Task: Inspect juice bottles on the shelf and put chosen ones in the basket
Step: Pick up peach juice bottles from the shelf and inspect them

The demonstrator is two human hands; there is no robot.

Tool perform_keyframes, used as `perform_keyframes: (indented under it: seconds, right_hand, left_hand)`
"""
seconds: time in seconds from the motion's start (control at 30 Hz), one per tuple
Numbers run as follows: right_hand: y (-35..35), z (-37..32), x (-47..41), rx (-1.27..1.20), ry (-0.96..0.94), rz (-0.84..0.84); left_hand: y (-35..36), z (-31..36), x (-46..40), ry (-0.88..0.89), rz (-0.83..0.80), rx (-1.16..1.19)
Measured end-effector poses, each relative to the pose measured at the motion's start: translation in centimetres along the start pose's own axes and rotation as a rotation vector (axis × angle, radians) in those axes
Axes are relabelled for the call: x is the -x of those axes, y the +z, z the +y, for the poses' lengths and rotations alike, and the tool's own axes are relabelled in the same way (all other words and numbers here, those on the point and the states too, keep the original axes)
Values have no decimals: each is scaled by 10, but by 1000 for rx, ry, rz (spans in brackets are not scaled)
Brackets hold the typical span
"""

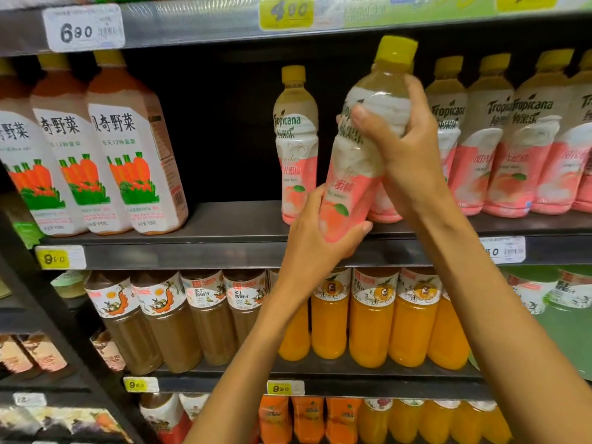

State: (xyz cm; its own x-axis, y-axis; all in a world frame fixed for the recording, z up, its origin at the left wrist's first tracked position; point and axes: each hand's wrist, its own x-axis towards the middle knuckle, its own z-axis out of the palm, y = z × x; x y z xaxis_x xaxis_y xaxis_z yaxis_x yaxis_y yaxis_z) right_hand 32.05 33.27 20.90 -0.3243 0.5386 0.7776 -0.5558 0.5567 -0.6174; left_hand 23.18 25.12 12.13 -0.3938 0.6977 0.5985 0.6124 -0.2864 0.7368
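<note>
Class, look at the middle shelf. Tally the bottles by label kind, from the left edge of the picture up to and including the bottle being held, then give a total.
Carrot-label bottles: 3
Peach-label bottles: 2, counting the held bottle
Total: 5
</note>
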Motion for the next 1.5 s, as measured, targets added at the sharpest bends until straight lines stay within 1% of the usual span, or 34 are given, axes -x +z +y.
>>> perform_keyframes:
  seconds: [0.07,0.17,0.23,0.27,0.33,0.4,0.47,0.53,0.67,0.73,0.83,0.9,1.03,1.1,1.2,1.4,1.5]
  right_hand:
    - [-6,-9,4,-143,79,-66]
    - [-12,-17,15,-358,227,-138]
    - [-14,-16,22,-442,319,-192]
    - [-15,-15,24,-460,353,-200]
    - [-18,-16,26,-486,404,-182]
    - [-23,-16,23,-524,442,-145]
    - [-27,-19,20,-406,427,-92]
    - [-30,-17,19,-320,430,-80]
    - [-37,-14,22,-379,485,-123]
    - [-40,-12,27,-477,547,-175]
    - [-44,-5,35,-646,662,-208]
    - [-45,-2,38,-682,722,-178]
    - [-44,3,38,-689,806,-90]
    - [-42,8,38,-621,821,-79]
    - [-39,15,38,-536,838,-94]
    - [-29,20,38,-670,950,-166]
    - [-22,16,36,-795,967,-95]
  left_hand:
    - [-10,3,6,-30,-138,159]
    - [-21,7,19,-163,-363,449]
    - [-18,9,30,-245,-470,566]
    - [-14,10,36,-263,-487,604]
    - [-7,12,47,-279,-423,616]
    - [0,13,56,-266,-329,552]
    - [9,14,65,-263,-274,479]
    - [19,17,73,-279,-243,482]
    - [28,17,84,-388,-310,705]
    - [30,18,89,-466,-349,776]
    - [38,29,99,-518,-448,933]
    - [42,37,104,-531,-478,1018]
    - [38,47,105,-541,-460,1067]
    - [35,48,105,-548,-429,1089]
    - [32,52,106,-559,-426,1219]
    - [25,62,103,-564,-511,1531]
    - [25,60,99,-575,-544,1569]
